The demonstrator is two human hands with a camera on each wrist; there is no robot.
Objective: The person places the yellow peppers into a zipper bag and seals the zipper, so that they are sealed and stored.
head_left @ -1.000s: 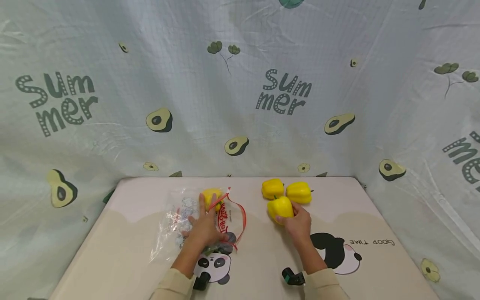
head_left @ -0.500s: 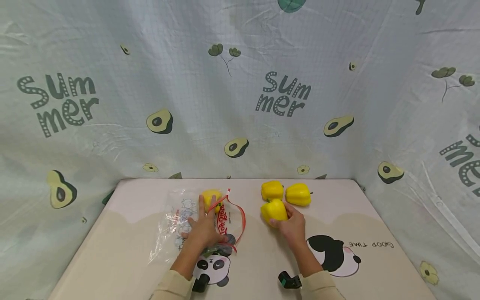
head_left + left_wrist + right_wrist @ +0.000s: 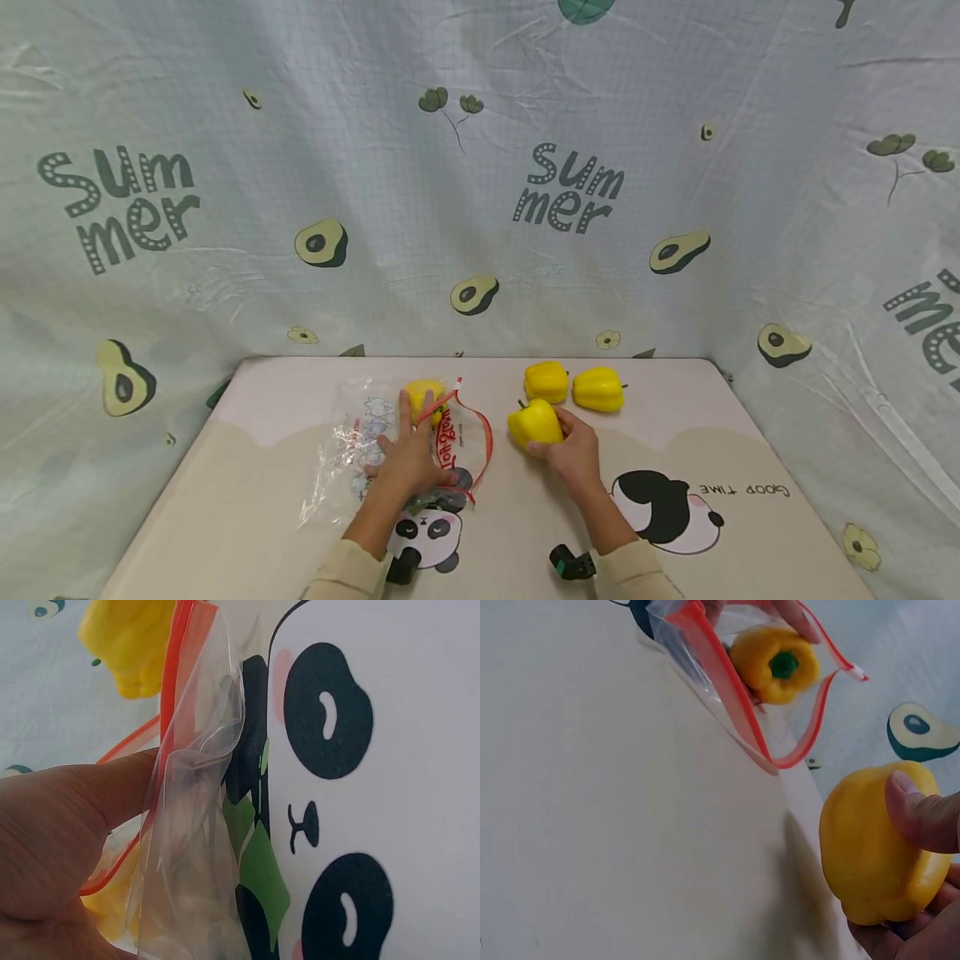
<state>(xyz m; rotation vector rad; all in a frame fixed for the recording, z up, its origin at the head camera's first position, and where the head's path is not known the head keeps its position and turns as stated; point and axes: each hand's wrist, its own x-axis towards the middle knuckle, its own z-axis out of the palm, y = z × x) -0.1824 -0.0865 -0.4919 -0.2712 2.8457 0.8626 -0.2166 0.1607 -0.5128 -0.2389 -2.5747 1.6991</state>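
My right hand [image 3: 576,450] grips a yellow pepper [image 3: 535,423], thumb on its side, fingers tucked beneath; pepper is right of the bag mouth, apart from it. My left hand [image 3: 408,458] is spread wide, fingers inside the gaping mouth of a clear plastic bag [image 3: 330,475]. One bagged pepper [image 3: 776,664] in there, green stem facing the mouth, by my fingers. Standing between the two: the bag's red zip strip [image 3: 489,442], looped out towards my right hand.

Two loose peppers [image 3: 546,382] [image 3: 598,389] lie just beyond the one I hold, near the far edge of the table [image 3: 247,467]. Panda print [image 3: 427,533] partly covered by the bag's near edge; second print [image 3: 663,512] beside my right forearm, lettering [image 3: 745,490] next to it. Pale curtain [image 3: 390,192] behind, avocados and "summer" on it. Black camera [image 3: 572,563] at my right wrist.
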